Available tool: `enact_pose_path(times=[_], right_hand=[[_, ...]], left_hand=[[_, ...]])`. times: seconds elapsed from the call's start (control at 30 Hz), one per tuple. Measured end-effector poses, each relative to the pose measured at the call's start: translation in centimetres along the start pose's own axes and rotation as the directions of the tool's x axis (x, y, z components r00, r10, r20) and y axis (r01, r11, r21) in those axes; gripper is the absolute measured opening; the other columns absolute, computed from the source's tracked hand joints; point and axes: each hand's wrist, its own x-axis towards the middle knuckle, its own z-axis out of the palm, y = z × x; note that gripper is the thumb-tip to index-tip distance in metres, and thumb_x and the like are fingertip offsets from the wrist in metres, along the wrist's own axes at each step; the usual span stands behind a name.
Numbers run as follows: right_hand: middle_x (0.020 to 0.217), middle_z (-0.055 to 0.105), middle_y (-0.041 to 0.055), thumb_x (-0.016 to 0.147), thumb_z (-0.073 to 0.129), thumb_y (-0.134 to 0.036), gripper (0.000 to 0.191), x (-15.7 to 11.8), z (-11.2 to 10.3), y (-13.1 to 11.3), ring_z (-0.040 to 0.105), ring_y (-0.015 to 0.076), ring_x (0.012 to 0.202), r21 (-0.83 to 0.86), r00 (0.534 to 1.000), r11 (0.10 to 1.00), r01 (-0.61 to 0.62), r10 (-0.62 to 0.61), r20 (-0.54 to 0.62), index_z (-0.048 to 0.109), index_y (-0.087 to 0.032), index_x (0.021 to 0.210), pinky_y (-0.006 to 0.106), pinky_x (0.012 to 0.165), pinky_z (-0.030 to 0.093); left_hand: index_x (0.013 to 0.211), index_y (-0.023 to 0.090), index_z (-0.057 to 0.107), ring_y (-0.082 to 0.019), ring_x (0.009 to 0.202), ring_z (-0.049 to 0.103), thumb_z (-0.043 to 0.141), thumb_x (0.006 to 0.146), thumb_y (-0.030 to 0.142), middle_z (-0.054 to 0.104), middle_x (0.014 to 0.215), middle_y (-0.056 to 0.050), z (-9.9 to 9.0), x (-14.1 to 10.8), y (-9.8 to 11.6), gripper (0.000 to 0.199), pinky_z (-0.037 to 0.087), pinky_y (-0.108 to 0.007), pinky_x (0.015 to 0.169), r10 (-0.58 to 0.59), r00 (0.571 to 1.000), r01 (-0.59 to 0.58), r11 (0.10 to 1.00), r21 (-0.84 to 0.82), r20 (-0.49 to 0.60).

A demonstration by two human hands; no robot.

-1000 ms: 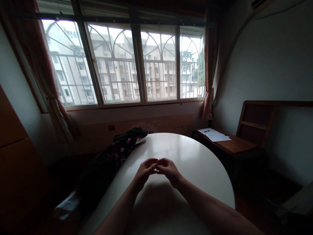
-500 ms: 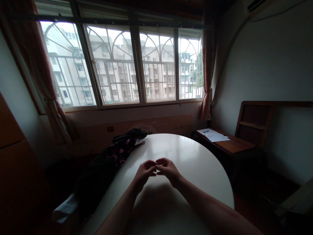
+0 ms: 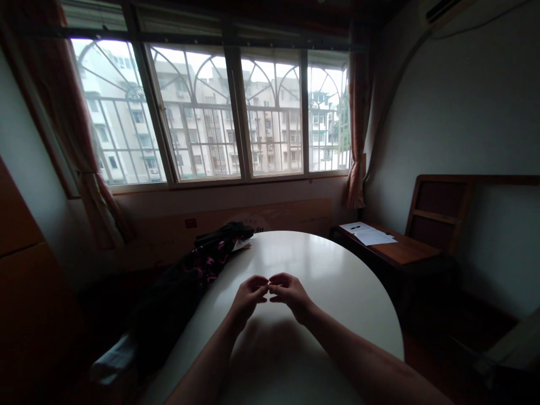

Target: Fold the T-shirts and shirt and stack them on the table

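My left hand (image 3: 250, 296) and my right hand (image 3: 289, 293) are held above the round white table (image 3: 337, 281), fingertips toward each other. Their fingers are curved, with the thumbs apart from the fingers, and nothing shows in either hand. The fingertips meet or nearly meet in the middle; whether they touch I cannot tell. Below them a soft shadow falls on the glossy tabletop.
Dark clothing with a pink pattern (image 3: 206, 264) drapes over the table's left edge. To the right, a wooden bench (image 3: 411, 250) bears white papers (image 3: 373, 234) and a dark pen. Barred windows (image 3: 274, 112) with tied curtains stand behind.
The fingertips of my two hands overlapped slightly before and are now drawn a little apart. The arms have barely moved.
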Motion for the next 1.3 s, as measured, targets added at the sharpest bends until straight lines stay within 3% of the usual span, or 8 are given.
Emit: enact_pose_path(times=[0.2,0.77,1.1,1.3], right_hand=[[0.077,0.068,0.0017,0.055,0.087,-0.031,0.038,0.0,0.1,0.2,0.066,0.0178,0.069,0.02,1.0,1.0,-0.008,0.007,0.024,0.07,-0.018,0.086,0.037,0.067,0.055],[0.074,0.068,0.0016,0.058,0.078,-0.026,0.028,0.0,0.1,-0.1,0.063,0.0166,0.066,-0.088,1.0,0.996,0.02,-0.021,-0.008,0.07,-0.018,0.084,0.032,0.059,0.053],[0.067,0.067,0.0001,0.067,0.065,-0.022,0.015,0.4,0.0,1.3,0.059,0.0138,0.057,-0.353,0.98,0.914,0.2,-0.191,0.06,0.072,-0.018,0.08,0.027,0.053,0.049],[0.07,0.067,0.0006,0.07,0.063,-0.023,0.016,0.4,-0.1,1.6,0.058,0.0131,0.055,-0.405,0.978,0.89,0.21,-0.192,0.086,0.072,-0.018,0.081,0.025,0.047,0.047]], left_hand=[[0.081,0.017,0.068,-0.019,0.074,0.065,0.082,0.061,0.04,0.068,0.079,-0.004,0.0,-0.1,0.2,0.033,0.053,-0.031,0.065,0.014,1.0,-0.014,1.0,-0.018,0.005],[0.08,0.017,0.069,-0.017,0.068,0.062,0.071,0.057,0.026,0.067,0.073,-0.003,-0.3,0.3,-0.2,0.024,0.051,-0.029,0.058,0.036,0.998,-0.033,0.998,0.047,-0.05],[0.079,0.017,0.069,-0.018,0.067,0.063,0.068,0.056,0.023,0.068,0.073,-0.003,-0.4,0.4,-0.3,0.024,0.05,-0.028,0.057,0.025,0.997,-0.019,0.997,0.078,-0.08],[0.082,0.016,0.07,-0.018,0.069,0.063,0.069,0.058,0.026,0.07,0.075,-0.004,-0.7,0.2,-0.2,0.025,0.05,-0.029,0.06,-0.018,0.995,0.027,0.996,0.087,-0.101]])
